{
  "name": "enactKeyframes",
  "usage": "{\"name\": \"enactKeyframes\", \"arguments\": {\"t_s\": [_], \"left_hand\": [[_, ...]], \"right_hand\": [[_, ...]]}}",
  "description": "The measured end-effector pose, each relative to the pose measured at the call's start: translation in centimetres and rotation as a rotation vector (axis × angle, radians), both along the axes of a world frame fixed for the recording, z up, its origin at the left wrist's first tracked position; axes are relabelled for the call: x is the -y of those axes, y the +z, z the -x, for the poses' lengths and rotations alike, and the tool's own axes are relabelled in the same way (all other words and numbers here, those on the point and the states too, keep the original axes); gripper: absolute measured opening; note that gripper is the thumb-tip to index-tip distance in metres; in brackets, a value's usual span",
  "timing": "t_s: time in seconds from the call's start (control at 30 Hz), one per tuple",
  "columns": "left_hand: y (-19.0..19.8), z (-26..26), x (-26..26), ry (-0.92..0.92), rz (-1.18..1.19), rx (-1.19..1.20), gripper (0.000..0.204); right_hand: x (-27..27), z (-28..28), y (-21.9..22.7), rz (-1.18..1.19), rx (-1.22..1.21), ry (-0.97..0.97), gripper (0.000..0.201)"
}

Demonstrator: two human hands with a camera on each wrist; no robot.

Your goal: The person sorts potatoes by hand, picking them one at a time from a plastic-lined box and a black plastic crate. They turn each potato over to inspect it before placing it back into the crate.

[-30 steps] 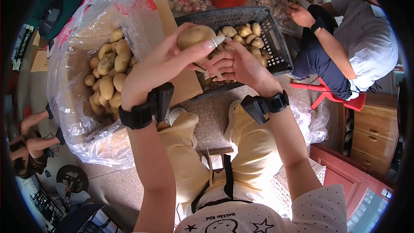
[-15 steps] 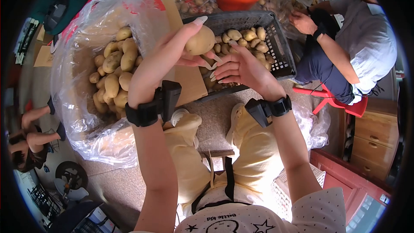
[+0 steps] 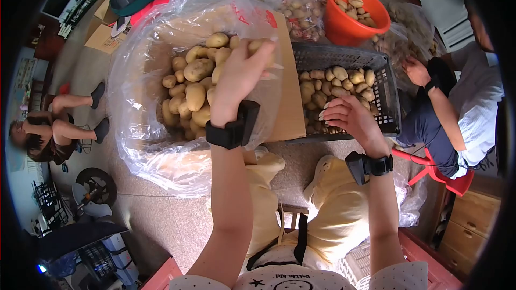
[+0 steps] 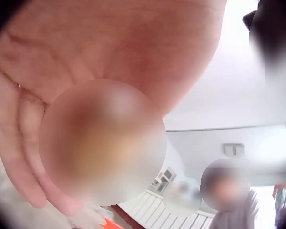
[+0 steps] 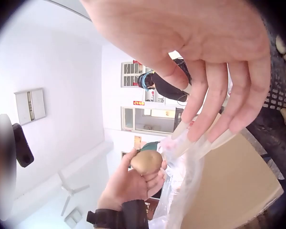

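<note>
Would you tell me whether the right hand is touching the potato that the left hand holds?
Apart. The right wrist view shows the potato held in the left hand, with clear space between it and the right hand.

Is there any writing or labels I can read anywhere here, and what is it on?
"petite kid": printed on the person's white dotted shirt, seen upside down at the bottom of the head view, small, so my reading is unsure.
Red print on the clear plastic bag of potatoes: too crumpled to read.
Red signs on the far wall in the right wrist view: too small to read.
</note>
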State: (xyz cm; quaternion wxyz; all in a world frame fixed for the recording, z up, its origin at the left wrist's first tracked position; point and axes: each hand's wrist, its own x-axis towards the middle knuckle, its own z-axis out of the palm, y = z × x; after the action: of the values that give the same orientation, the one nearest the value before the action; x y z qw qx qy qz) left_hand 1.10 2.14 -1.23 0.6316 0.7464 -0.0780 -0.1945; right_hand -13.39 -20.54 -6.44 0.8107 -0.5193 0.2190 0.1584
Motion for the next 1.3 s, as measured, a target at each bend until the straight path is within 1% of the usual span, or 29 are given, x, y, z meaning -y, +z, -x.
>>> {"name": "enactKeyframes", "arguments": {"t_s": [0.07, 0.1, 0.17, 0.23, 0.3, 0.33, 0.4, 0.43, 0.47, 0.5, 0.57, 0.6, 0.67, 0.7, 0.77, 0.8, 0.83, 0.9, 0.93, 0.97, 1.0, 1.03, 1.07, 1.1, 1.17, 1.2, 1.27, 1.3], "left_hand": [[-1.6, -1.3, -1.6, 0.191, -0.340, 0.219, 0.067], [-0.9, -1.2, -2.0, 0.190, -0.340, 0.222, 0.067], [0.4, -0.7, -2.8, 0.353, -0.747, 0.243, 0.074], [0.1, -1.1, -3.8, 0.382, -0.775, 0.229, 0.075], [-0.2, -1.5, -4.5, 0.432, -0.338, 0.021, 0.074], [-0.5, -1.9, -5.1, 0.424, -0.333, 0.020, 0.074], [-1.7, -2.5, -6.1, 0.448, -0.507, 0.275, 0.069], [-0.7, -1.8, -4.9, 0.454, -0.587, 0.401, 0.067], [0.7, -0.9, -4.5, 0.374, -0.340, 0.122, 0.065], [0.8, -0.7, -4.1, 0.368, -0.328, 0.128, 0.062], [-1.8, -2.1, -4.5, 0.330, -0.511, 0.370, 0.053], [-1.4, -1.8, -3.9, 0.323, -0.507, 0.367, 0.053], [-0.4, -0.9, -2.6, 0.334, -0.637, 0.578, 0.046], [0.3, -0.5, -1.9, 0.326, -0.634, 0.578, 0.046], [1.4, 0.3, -0.4, 0.278, -0.537, 0.588, 0.039], [1.5, 0.6, 0.0, 0.271, -0.533, 0.585, 0.039], [1.7, 0.8, 0.4, 0.246, -0.499, 0.589, 0.037], [1.8, 1.0, 0.9, 0.216, -0.463, 0.593, 0.035], [1.9, 1.0, 1.1, 0.183, -0.463, 0.555, 0.033], [1.9, 1.1, 1.2, 0.151, -0.464, 0.517, 0.032], [1.8, 1.2, 1.4, 0.149, -0.463, 0.516, 0.032], [1.8, 1.3, 1.6, 0.137, -0.407, 0.472, 0.031], [1.7, 1.4, 1.8, 0.125, -0.351, 0.430, 0.030], [1.7, 1.5, 2.0, 0.122, -0.351, 0.429, 0.030], [1.6, 1.9, 2.6, 0.008, 0.036, 0.276, 0.028], [1.7, 2.2, 3.0, 0.003, 0.037, 0.273, 0.028], [2.1, 2.9, 4.0, -0.072, 0.135, 0.124, 0.031], [2.1, 3.2, 4.6, -0.077, 0.136, 0.122, 0.031]], "right_hand": [[0.0, -0.1, 0.0, 0.011, 0.000, -0.008, 0.041], [-0.1, -0.1, -0.1, 0.015, -0.009, -0.004, 0.042], [-0.1, -0.1, -0.2, 0.021, -0.019, -0.001, 0.042], [-0.3, -0.2, -0.2, 0.032, -0.017, 0.006, 0.044], [-0.5, -0.3, -0.1, 0.032, -0.025, 0.008, 0.045], [-0.6, -0.4, -0.1, 0.032, -0.033, 0.006, 0.046], [-0.7, -0.5, 0.0, 0.031, -0.034, 0.001, 0.047], [-0.7, -0.6, 0.0, 0.023, -0.031, 0.008, 0.049], [-0.5, -0.6, -0.1, 0.014, -0.032, 0.002, 0.049], [-0.5, -0.6, -0.1, 0.027, -0.026, 0.000, 0.049], [-0.7, -0.5, 0.1, 0.075, -0.021, -0.019, 0.049], [-0.7, -0.4, 0.0, 0.079, -0.025, -0.025, 0.049], [-0.7, -0.3, -0.5, 0.261, 0.066, 0.044, 0.047], [-0.5, -0.1, -0.9, 0.262, 0.062, 0.037, 0.047], [0.1, 0.3, -1.6, 0.651, 0.069, 0.271, 0.047], [0.0, 0.9, -0.9, 0.784, 0.065, 0.302, 0.042], [0.4, 1.2, -1.6, 0.786, 0.059, 0.297, 0.042], [1.2, 1.6, -3.4, 1.449, 0.101, 0.554, 0.037], [1.4, 1.9, -3.8, 1.418, 0.075, 0.570, 0.033], [1.5, 2.1, -4.1, 1.419, 0.071, 0.568, 0.033], [1.4, 2.1, -4.2, 1.354, 0.103, 0.533, 0.032], [1.3, 2.2, -4.3, 1.288, 0.134, 0.498, 0.032], [1.2, 2.2, -4.3, 1.288, 0.131, 0.497, 0.032], [1.0, 2.1, -4.0, 1.278, 0.104, 0.513, 0.031], [0.8, 2.0, -3.9, 1.267, 0.070, 0.527, 0.030], [0.8, 2.0, -4.1, 1.266, 0.059, 0.537, 0.030], [0.8, 1.9, -4.4, 1.265, 0.044, 0.543, 0.029], [0.9, 1.9, -4.7, 1.279, 0.073, 0.544, 0.029]]}}
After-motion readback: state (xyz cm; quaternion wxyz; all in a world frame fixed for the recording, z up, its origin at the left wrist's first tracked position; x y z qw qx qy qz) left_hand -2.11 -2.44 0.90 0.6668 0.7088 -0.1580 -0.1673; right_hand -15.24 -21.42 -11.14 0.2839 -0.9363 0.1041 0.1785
